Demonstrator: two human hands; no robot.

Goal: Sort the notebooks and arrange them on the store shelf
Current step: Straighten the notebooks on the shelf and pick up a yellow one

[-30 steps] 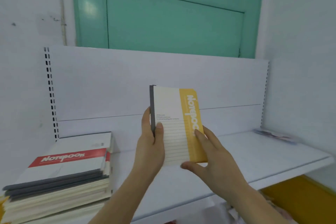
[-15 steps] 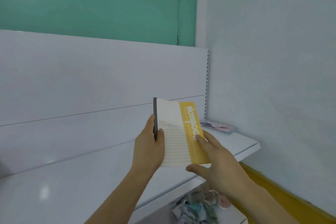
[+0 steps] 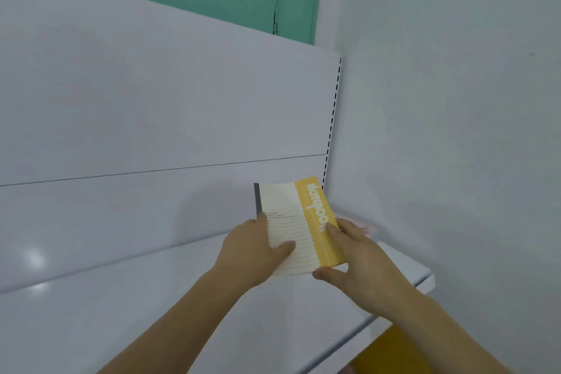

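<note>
While hands hold notebook (image 3: 299,223), pink packet (image 3: 368,229) behind

The notebook (image 3: 299,228) stands tilted above the shelf (image 3: 151,313), near its right end, before the back panel (image 3: 151,100); the left hand (image 3: 252,252) grips its left edge, the right hand (image 3: 361,261) its right; a wall (image 3: 455,130) lies right.

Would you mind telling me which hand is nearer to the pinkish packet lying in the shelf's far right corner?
Right. The right hand grips the notebook's yellow edge, just in front of the pinkish packet; the left hand holds the opposite, spine side, farther away.
</note>
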